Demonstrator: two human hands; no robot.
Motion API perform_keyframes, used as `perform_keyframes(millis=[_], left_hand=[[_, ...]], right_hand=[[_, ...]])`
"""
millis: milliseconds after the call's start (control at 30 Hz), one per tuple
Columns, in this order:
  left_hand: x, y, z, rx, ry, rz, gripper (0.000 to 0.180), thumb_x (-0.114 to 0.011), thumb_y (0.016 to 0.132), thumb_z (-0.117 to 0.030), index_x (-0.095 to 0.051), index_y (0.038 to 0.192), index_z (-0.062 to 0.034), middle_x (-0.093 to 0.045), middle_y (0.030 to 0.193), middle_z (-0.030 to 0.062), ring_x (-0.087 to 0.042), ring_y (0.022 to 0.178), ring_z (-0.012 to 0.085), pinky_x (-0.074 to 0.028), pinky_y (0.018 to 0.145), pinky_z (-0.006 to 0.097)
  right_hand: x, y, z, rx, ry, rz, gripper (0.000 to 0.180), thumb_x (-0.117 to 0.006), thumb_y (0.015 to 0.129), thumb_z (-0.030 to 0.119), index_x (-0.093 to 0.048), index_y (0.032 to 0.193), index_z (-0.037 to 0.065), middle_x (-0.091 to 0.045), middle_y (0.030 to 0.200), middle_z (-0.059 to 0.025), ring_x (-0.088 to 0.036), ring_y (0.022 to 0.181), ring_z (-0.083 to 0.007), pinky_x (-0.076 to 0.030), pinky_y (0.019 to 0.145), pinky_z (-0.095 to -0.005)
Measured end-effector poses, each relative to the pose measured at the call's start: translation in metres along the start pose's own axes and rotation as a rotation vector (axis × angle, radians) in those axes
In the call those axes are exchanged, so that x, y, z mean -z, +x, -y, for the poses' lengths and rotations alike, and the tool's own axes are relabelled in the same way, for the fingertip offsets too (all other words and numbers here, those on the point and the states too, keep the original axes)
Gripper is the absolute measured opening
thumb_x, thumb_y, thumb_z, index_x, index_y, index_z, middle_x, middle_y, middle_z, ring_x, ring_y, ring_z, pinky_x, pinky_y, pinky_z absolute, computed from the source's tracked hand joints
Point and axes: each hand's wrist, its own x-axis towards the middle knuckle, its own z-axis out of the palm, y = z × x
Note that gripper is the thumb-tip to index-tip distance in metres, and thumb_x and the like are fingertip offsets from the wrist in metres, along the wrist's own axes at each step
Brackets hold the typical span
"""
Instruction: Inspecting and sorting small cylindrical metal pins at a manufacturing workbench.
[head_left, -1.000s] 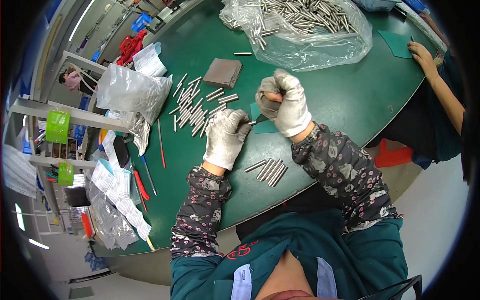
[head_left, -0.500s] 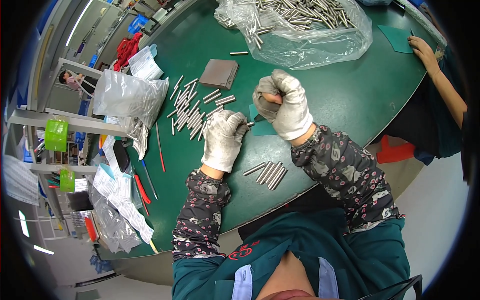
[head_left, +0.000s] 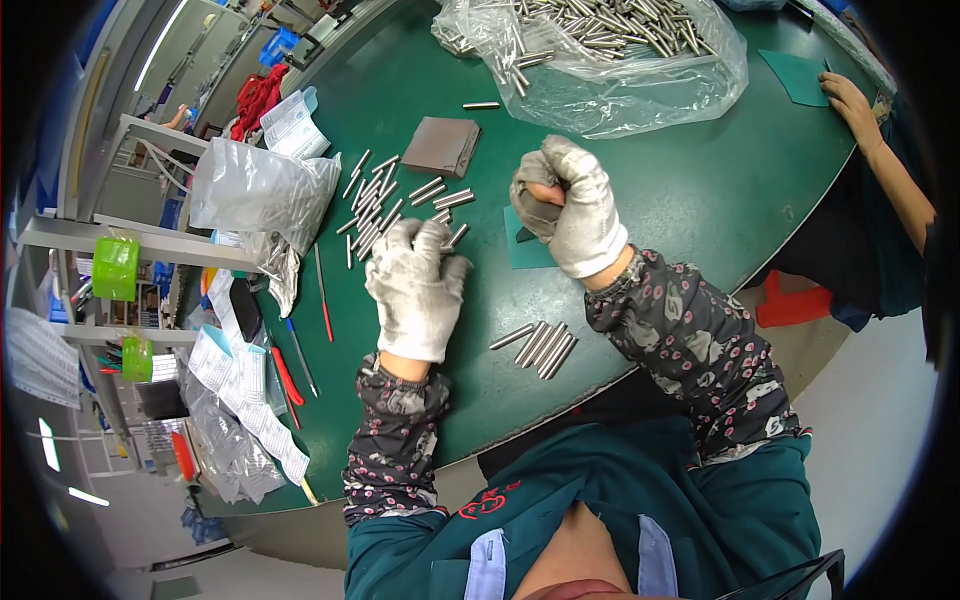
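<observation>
My left hand point(head_left: 415, 295), in a white work glove, is over the near edge of a loose group of steel pins point(head_left: 370, 210), its thumb apart from the bent fingers. One pin point(head_left: 457, 236) pokes out beside its fingertips; whether the hand touches it is unclear. My right hand point(head_left: 572, 210), also gloved, is closed like a fist above a small green sheet point(head_left: 528, 252), with a bare fingertip showing. A dark bit shows under this fist; what it grips is hidden. Nearer me lies a small row of pins point(head_left: 545, 348).
A grey-brown block point(head_left: 440, 146) sits beyond the pins. Farther back is a clear plastic bag point(head_left: 660, 98) full of pins. Red-handled pliers point(head_left: 285, 375), thin rods, papers and bags lie at left. Another person's hand point(head_left: 850, 105) holds a green sheet point(head_left: 795, 78) at right.
My left hand has moved left, from beside the small green sheet to the loose pins, and its fingers have loosened. The pin by its fingertips no longer shows there. My right hand has barely moved.
</observation>
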Motion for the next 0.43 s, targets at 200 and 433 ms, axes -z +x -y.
perform_keyframes(millis=[200, 433], left_hand=[[0.021, -0.005, -0.021, -0.224, -0.244, 0.739, 0.017, -0.069, 0.062, -0.015, -0.06, 0.074, -0.0058, -0.056, 0.078, 0.0088, -0.054, 0.078, 0.028, -0.044, 0.067, 0.038], [-0.015, 0.006, -0.005, -0.078, -0.301, 0.15, 0.015, -0.07, 0.064, -0.012, -0.059, 0.074, -0.0083, -0.057, 0.077, 0.0068, -0.055, 0.076, 0.0263, -0.044, 0.068, 0.036]], right_hand=[[-0.002, -0.001, 0.0, 0.014, -0.045, 0.001, 0.042, -0.036, 0.088, 0.038, -0.029, 0.054, 0.013, -0.023, 0.048, 0.0036, -0.021, 0.041, -0.0077, -0.015, 0.039, -0.0239], [0.001, 0.0, -0.001, 0.009, -0.046, 0.077, 0.043, -0.036, 0.087, 0.042, -0.03, 0.056, 0.013, -0.024, 0.049, 0.0037, -0.022, 0.042, -0.0075, -0.016, 0.039, -0.0236]])
